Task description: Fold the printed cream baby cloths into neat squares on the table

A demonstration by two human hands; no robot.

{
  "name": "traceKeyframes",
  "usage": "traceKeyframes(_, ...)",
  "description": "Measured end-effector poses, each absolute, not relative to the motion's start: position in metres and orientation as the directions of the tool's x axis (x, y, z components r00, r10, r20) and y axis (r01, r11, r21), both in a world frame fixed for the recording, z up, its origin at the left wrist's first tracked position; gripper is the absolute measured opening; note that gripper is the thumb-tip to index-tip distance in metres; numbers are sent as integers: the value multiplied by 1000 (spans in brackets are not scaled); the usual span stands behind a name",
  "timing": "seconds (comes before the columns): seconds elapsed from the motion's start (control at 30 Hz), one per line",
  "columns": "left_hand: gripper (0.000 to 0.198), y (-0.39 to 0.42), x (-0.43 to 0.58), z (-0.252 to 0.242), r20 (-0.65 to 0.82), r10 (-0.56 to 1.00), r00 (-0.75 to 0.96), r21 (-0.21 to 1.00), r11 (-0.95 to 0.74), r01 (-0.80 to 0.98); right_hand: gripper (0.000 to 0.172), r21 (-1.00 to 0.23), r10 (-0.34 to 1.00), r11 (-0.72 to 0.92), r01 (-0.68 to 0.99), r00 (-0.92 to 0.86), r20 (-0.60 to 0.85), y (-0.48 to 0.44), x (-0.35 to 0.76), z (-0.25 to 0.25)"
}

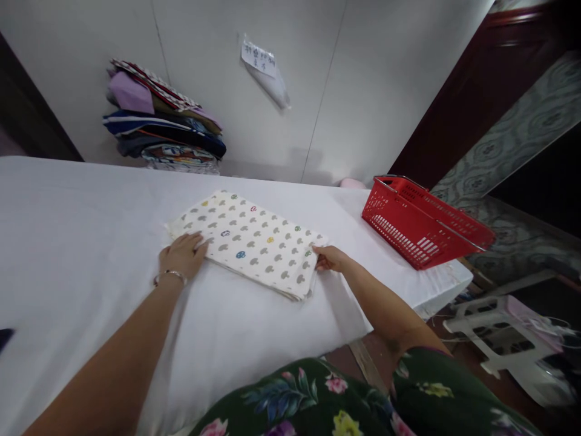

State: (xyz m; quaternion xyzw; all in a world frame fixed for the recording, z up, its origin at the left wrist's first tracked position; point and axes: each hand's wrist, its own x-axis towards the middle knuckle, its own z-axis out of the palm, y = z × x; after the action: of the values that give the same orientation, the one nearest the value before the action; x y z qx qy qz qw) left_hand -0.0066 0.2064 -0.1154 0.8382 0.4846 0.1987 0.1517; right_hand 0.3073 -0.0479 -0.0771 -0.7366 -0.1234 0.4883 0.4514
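A folded cream cloth [252,242] with grey and coloured mushroom prints lies on the white-covered table [68,242]. My left hand [182,254] rests flat on the cloth's near left corner, fingers stretched out. At the cloth's right end my right hand [330,258] has its fingers curled onto the edge, pinching the layers there.
A red plastic basket [424,221] sits at the table's right end, overhanging the edge. A stack of folded clothes [163,121] leans against the white wall at the back. A paper note [258,59] hangs on the wall. A white stool [503,330] stands on the floor to the right.
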Motion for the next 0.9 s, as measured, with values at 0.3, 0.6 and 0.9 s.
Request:
traceKeyframes(0.3, 38, 209, -7, -123, 242, 867, 436, 429, -498, 754, 11, -803, 612, -561, -199, 554, -564, -66, 281, -83)
traceKeyframes(0.6, 37, 203, -10, -125, 245, 875, 419, 426, -485, 764, 34, -780, 635, -619, -92, 526, -566, -83, 282, -94)
traceKeyframes(0.9, 35, 236, -13, -100, 308, 894, 325, 394, -430, 812, 43, -722, 604, -642, -258, 411, -683, -83, 282, -93)
